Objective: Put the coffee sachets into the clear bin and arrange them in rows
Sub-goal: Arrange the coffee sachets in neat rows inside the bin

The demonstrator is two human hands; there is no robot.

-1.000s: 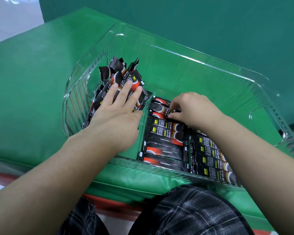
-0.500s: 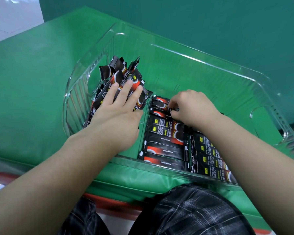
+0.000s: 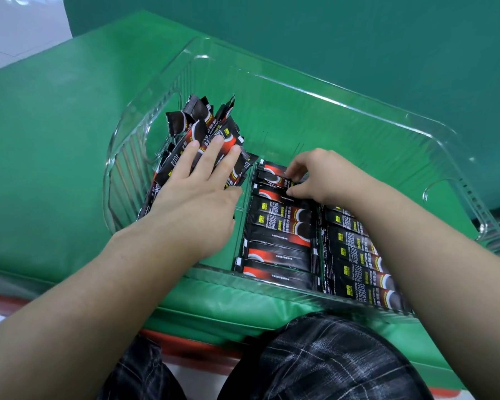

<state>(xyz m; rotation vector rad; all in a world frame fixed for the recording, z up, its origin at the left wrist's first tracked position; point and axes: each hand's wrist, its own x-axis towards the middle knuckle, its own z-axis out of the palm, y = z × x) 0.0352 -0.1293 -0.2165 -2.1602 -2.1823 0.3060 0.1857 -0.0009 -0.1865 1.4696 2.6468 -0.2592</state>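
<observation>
The left hand (image 3: 197, 194) is lying flat, fingers straight and slightly spread, pressing down on a loose heap of coffee sachets (image 3: 205, 137) that is leaning toward the left end of the clear bin (image 3: 315, 93). The right hand (image 3: 324, 177) is curling its fingers, thumb and fingertips pinching the far sachet (image 3: 272, 177) at the top of the left row (image 3: 280, 235); the rest of that sachet is hiding under the hand. Below it, the left row is running toward the near wall of the bin, black-and-red sachets lying flat side by side. Just beside it, touching along the ends, the right row (image 3: 358, 255) is partly disappearing under the right forearm. Both rows are sitting on the bin floor against its near wall, the heap well to their left. The bin is resting on a green padded worktop (image 3: 55, 140). Dark plaid trousers (image 3: 329, 359) are showing at the near edge.
</observation>
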